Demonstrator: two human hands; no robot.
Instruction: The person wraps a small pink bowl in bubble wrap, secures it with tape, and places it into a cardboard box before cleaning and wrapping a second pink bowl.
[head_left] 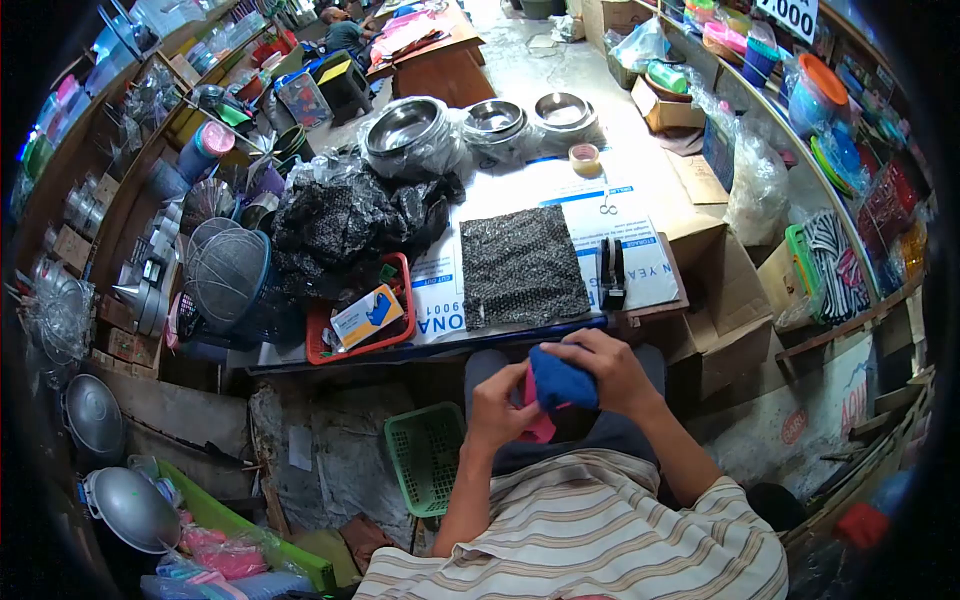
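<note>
My left hand [497, 408] is closed around a pink item [540, 428], held above my lap at the front edge of the table. My right hand [608, 368] grips a blue cloth-like piece [563, 378] from above, pressed against the pink item. The exact kind of both pieces is hard to make out. Just beyond my hands, a flat sheet of black bubble wrap [525, 265] lies on the table. Right of it stands a black tape dispenser [611, 272]. Scissors [608, 205] and a roll of tape [584, 158] lie farther back.
A red basket [408, 318] with a small box [367, 318] stands left on the table, before crumpled black bubble wrap [340, 225]. Wrapped metal bowls [405, 130] line the back. A green basket [425, 460] sits on the floor, a cardboard box [725, 290] at right.
</note>
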